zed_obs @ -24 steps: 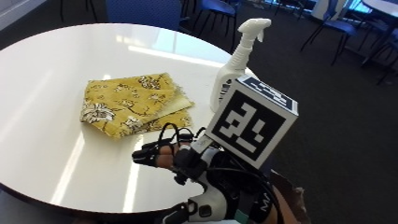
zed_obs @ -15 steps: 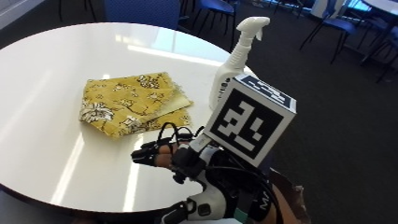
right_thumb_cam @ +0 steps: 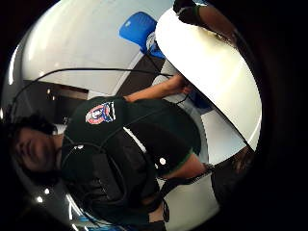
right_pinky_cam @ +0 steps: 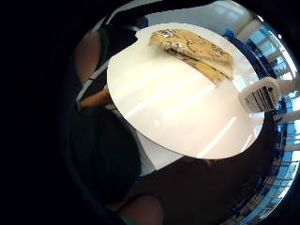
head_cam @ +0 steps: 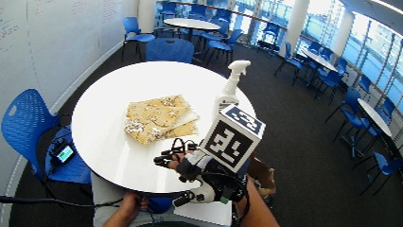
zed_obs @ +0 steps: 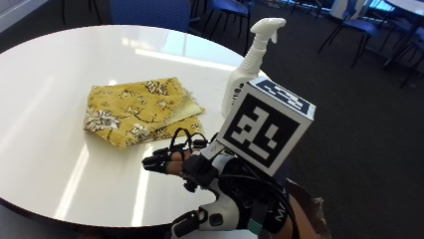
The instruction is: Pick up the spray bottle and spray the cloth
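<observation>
One white spray bottle [zed_obs: 250,64] stands upright near the edge of the round white table [zed_obs: 59,69], its trigger head at the top; what is inside it cannot be made out. Just beside it lies one folded yellow cloth [zed_obs: 136,110] with a flower print, flat on the tabletop. The gloved right hand [zed_obs: 182,162] hovers over the table near the cloth, apart from the bottle, its fingers [zed_obs: 158,163] loosely curled, seemingly holding nothing.

White spray bottle [zed_obs: 246,74] upright, near folded yellow floral cloth [zed_obs: 136,110] lying flat
</observation>
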Tool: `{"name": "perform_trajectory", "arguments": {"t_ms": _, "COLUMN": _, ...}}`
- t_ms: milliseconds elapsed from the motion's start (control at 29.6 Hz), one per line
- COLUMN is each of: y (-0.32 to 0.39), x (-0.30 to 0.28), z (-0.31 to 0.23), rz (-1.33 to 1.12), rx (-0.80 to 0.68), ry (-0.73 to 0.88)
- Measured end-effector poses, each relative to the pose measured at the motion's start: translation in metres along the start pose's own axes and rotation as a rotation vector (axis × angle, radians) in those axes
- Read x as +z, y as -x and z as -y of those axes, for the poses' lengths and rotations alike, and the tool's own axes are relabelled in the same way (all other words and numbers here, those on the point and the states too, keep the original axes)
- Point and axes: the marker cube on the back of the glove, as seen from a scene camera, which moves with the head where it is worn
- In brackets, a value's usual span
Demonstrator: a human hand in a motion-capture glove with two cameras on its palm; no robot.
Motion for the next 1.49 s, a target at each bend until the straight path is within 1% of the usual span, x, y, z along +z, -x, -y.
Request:
{"name": "perform_trajectory", "arguments": {"t_ms": 203, "y": -0.008, "x": -0.001, "z": 0.003, "rz": 0.001, "rx": 0.017, "ry": -0.023}}
{"name": "perform_trajectory", "arguments": {"t_ms": 405, "y": -0.022, "x": -0.013, "z": 0.007, "rz": -0.010, "rx": 0.021, "ry": -0.110}}
{"name": "perform_trajectory", "arguments": {"t_ms": 642, "y": -0.033, "x": -0.022, "z": 0.013, "rz": -0.026, "rx": 0.102, "ry": -0.189}}
{"name": "perform_trajectory", "arguments": {"t_ms": 879, "y": -0.059, "x": -0.035, "z": 0.028, "rz": -0.012, "rx": 0.190, "ry": -0.334}}
{"name": "perform_trajectory", "arguments": {"t_ms": 1149, "y": -0.101, "x": -0.046, "z": 0.041, "rz": -0.026, "rx": 0.324, "ry": -0.485}}
{"name": "perform_trajectory", "arguments": {"t_ms": 1352, "y": -0.129, "x": -0.062, "z": 0.044, "rz": 0.008, "rx": 0.424, "ry": -0.708}}
{"name": "perform_trajectory", "arguments": {"t_ms": 1487, "y": -0.146, "x": -0.072, "z": 0.042, "rz": 0.111, "rx": 0.495, "ry": -0.809}}
